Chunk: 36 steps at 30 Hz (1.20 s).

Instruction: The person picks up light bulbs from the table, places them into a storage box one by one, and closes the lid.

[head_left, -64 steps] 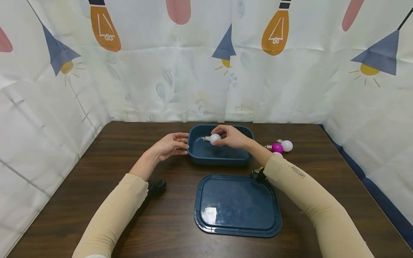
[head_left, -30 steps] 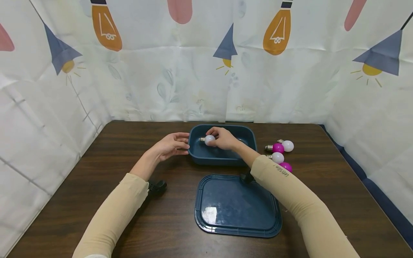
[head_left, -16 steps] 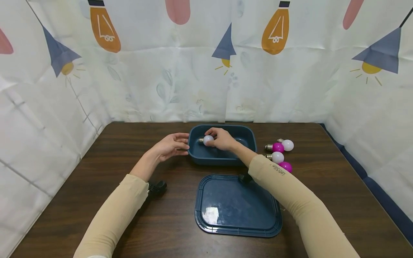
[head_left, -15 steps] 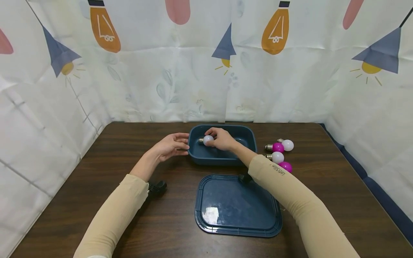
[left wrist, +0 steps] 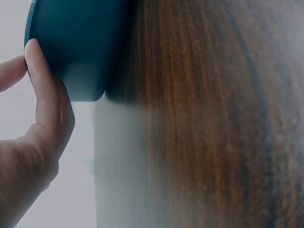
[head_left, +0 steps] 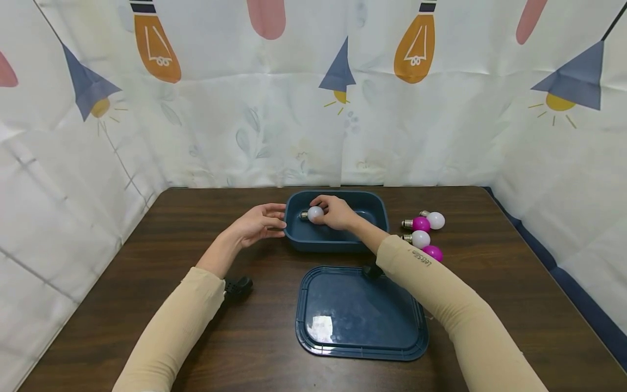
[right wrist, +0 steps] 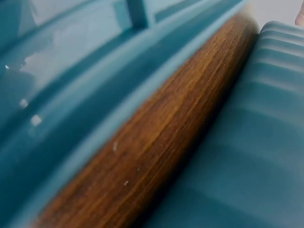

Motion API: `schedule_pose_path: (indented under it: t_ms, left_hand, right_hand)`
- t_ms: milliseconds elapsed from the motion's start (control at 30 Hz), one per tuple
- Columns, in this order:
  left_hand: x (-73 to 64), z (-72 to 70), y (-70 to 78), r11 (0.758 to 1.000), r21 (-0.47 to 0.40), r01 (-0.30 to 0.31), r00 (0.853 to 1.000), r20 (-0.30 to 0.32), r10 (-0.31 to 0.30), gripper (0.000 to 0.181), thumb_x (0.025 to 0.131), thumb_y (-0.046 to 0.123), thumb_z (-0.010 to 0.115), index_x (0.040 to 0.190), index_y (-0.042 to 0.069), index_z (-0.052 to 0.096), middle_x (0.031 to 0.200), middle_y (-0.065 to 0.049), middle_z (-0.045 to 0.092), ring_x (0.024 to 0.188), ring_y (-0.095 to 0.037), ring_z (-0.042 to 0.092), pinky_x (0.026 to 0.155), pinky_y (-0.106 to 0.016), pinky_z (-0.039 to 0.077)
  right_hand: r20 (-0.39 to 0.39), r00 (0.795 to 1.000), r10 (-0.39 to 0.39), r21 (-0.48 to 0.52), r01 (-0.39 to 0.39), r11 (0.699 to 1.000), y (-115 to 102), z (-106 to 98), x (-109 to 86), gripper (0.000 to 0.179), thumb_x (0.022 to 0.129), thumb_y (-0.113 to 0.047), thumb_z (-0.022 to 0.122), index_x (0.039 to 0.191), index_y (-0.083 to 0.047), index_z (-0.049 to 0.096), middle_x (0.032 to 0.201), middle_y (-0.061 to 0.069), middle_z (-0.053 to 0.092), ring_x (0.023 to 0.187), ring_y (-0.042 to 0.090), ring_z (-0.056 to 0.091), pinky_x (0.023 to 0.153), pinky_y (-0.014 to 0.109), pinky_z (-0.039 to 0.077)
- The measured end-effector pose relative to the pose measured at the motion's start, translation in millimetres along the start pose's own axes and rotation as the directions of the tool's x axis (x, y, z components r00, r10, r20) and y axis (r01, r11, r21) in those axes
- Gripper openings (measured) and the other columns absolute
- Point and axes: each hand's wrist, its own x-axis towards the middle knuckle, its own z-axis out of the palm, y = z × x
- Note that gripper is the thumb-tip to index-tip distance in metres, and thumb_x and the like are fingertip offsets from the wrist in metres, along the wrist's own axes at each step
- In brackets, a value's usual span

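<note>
In the head view my right hand [head_left: 338,212] is inside the dark blue box [head_left: 328,246], low over its floor. Thumb and fingers pinch the round end of a white light bulb [head_left: 315,214], whose metal screw base points left. Whether the bulb touches the floor I cannot tell. My left hand [head_left: 257,224] rests its fairly straight fingertips against the box's left end; the left wrist view shows a finger [left wrist: 40,76] on the outer wall. To the right lie two white bulbs [head_left: 420,239] and two magenta bulbs [head_left: 420,224]; my right sleeve partly covers the nearest magenta one.
A dark blue lid [head_left: 362,313] lies flat on the brown wooden table [head_left: 264,337], just in front of the box, partly under my right forearm. White patterned cloth [head_left: 294,130] hangs behind the table and at both sides.
My right hand has carried the white bulb leftward and lower inside the box, moving only slightly in the last half second. My left hand has stayed at the box's end.
</note>
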Motion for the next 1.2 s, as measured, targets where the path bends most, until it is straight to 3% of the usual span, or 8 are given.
schedule_pose_path:
  t_ms: [567,1200]
  left_hand:
    - [0.4,0.1,-1.8,1.0,-0.015,0.004,1.0,-0.015,-0.005,0.065,0.098,-0.009,0.06,0.156,-0.002,0.032,0.137,-0.026,0.046,0.095,-0.023,0.066,0.087,-0.036,0.061]
    - [-1.6,2.0,1.4,1.0,-0.008,0.007,1.0,-0.01,-0.007,0.068,0.098,-0.008,0.06,0.158,-0.003,0.029,0.14,-0.029,0.046,0.092,-0.02,0.068,0.088,-0.034,0.06]
  right_hand:
    - [-0.004,1.0,0.006,-0.023,-0.006,1.0,7.6,-8.7,-8.5,0.047,0.094,-0.017,0.078,0.137,-0.011,0.061,0.134,0.017,0.058,0.119,0.028,0.062,0.101,0.045,0.052]
    - [0.041,0.998,-0.046,-0.021,0.047,0.999,9.2,-34.3,-38.8,0.047,0.098,-0.015,0.073,0.141,-0.006,0.058,0.138,0.019,0.057,0.122,0.03,0.061,0.1,0.046,0.053]
